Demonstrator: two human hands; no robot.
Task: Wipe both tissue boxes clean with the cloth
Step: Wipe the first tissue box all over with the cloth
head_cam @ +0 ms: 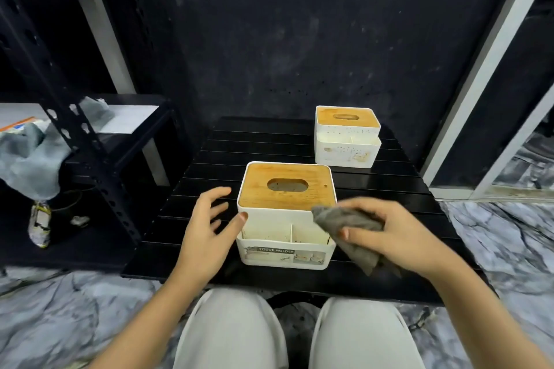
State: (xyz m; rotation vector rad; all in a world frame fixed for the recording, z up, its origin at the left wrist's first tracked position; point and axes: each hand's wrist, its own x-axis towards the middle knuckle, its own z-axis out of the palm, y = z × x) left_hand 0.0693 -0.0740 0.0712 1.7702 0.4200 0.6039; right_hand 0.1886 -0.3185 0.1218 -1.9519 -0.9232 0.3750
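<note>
Here, seen from the head view:

Near box: a white plastic tissue box with a wooden lid and an oval slot (286,213) stands upright on the front part of the table, its open front compartments and a "TISSUE HOLDER" label facing the person.

Far box: a second white plastic tissue box with a wooden lid (347,135) stands upright at the back right of the table, well apart from the near one; its white front shows dark specks and brownish stains.

Cloth: a crumpled grey-brown cloth (352,231) sits at the near box's right front corner, its upper tip touching the edge of the wooden lid, its lower end hanging down beside the box's right wall.

Right hand: the right hand (389,231) grips the cloth, fingers and thumb curled around it, just beside the box's right side.

Left hand: the left hand (209,223) is spread and relaxed at the box's left side, holding nothing; its thumb tip touches the box's left front corner, the other fingers hover apart from the wall.

Table: a low black slatted table (209,153) carries both boxes.

Floor: grey marbled floor (60,308) surrounds the table.

Knees: the person's knees in light grey trousers (227,329) sit at the table's front edge.

Shelf: a black metal shelf (99,165) stands to the left, with pale grey cloth (27,159) draped over it.
</note>
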